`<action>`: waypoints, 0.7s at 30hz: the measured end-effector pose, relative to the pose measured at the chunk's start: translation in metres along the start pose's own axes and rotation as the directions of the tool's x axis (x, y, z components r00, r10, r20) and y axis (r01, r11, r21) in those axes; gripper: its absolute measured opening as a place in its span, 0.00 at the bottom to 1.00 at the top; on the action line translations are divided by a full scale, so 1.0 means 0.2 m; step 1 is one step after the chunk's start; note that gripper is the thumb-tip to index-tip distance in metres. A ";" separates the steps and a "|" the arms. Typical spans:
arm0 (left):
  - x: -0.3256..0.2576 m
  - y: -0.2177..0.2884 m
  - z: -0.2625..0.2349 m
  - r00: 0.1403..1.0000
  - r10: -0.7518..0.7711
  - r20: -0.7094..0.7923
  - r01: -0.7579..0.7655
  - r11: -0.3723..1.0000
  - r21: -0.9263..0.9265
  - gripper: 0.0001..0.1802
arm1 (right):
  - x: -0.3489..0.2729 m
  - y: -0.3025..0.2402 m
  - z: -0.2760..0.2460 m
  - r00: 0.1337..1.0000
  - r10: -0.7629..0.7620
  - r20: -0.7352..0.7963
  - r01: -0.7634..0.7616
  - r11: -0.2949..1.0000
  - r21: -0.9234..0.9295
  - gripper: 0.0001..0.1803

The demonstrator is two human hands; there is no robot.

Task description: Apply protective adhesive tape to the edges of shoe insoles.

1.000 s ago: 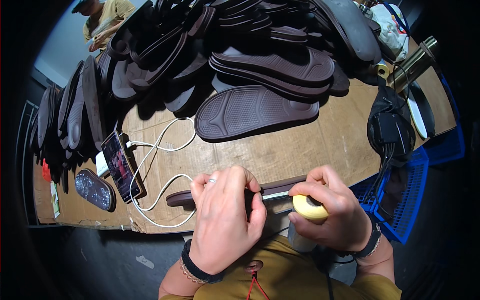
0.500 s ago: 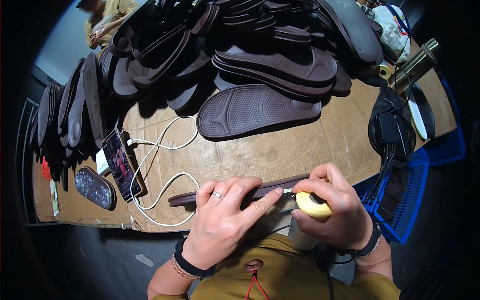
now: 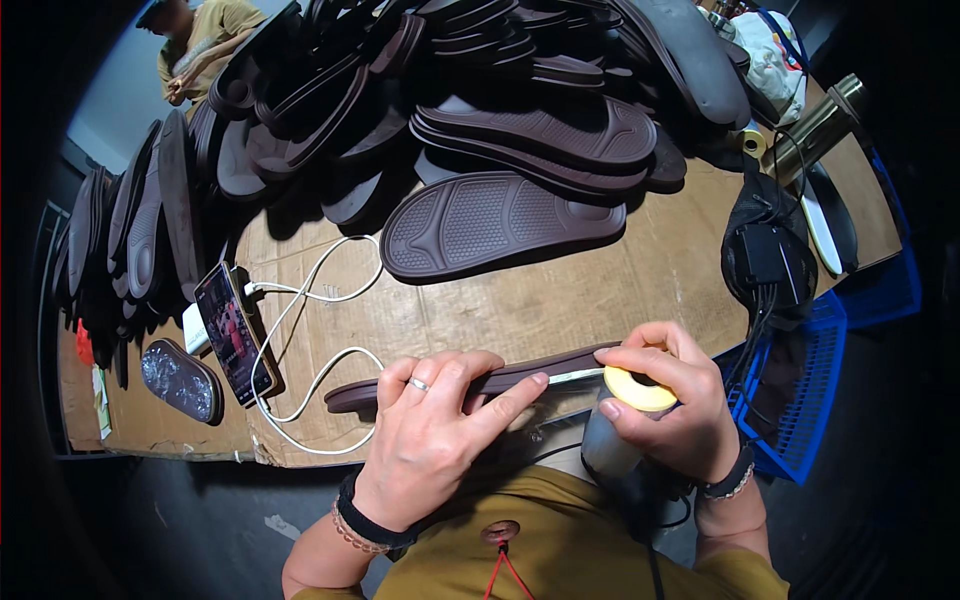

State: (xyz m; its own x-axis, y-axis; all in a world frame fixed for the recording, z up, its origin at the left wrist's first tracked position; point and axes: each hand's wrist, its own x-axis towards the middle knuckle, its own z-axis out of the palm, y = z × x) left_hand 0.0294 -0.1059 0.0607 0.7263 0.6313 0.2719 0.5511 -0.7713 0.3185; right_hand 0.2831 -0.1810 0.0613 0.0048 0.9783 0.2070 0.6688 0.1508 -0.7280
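Note:
Near the cardboard's front edge, a dark brown shoe sole (image 3: 350, 399) stands on its side. My left hand (image 3: 425, 435) is closed over it, fingers across the far face and thumb pressed on its edge. A thin pale strip of tape (image 3: 577, 377) stretches from that thumb along the sole's edge to a yellow tape roll (image 3: 622, 384). My right hand (image 3: 680, 405) pinches this roll between thumb and fingers, close to the sole's right end. Another brown sole (image 3: 480, 228) with a dotted, patterned face lies flat beyond my hands.
Dark soles (image 3: 540, 130) are heaped along the far side. A phone (image 3: 232, 335) with a white cable (image 3: 320, 360) and a plastic-wrapped sole (image 3: 180, 380) lie left. At right are a black pouch (image 3: 770, 250), a metal flask (image 3: 815, 125) and a blue crate (image 3: 800, 400). A person (image 3: 205, 50) stands far left.
My right hand has moved slightly right, away from my left thumb, and the tape strip between them is longer. My left hand keeps its grip on the sole.

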 end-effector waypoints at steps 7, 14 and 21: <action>0.00 -0.01 0.02 0.999 0.017 -0.035 -0.015 0.998 0.058 0.26 | -0.03 0.02 -0.03 0.999 0.023 0.046 -0.022 1.000 -0.020 0.31; 0.01 -0.01 0.01 0.998 0.002 -0.069 -0.001 1.000 0.015 0.26 | 0.02 0.00 -0.08 0.989 -0.104 0.109 0.105 0.994 -0.008 0.33; 0.00 -0.05 0.05 0.989 -0.058 -0.137 0.033 0.983 -0.178 0.20 | 0.02 0.03 -0.07 0.989 -0.069 0.135 0.066 0.998 0.025 0.31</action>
State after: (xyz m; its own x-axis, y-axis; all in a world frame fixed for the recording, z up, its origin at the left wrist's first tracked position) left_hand 0.0282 -0.0984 0.0479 0.6304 0.6800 0.3745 0.4925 -0.7232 0.4842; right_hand 0.2975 -0.1780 0.0680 -0.1412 0.9759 0.1666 0.6489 0.2183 -0.7289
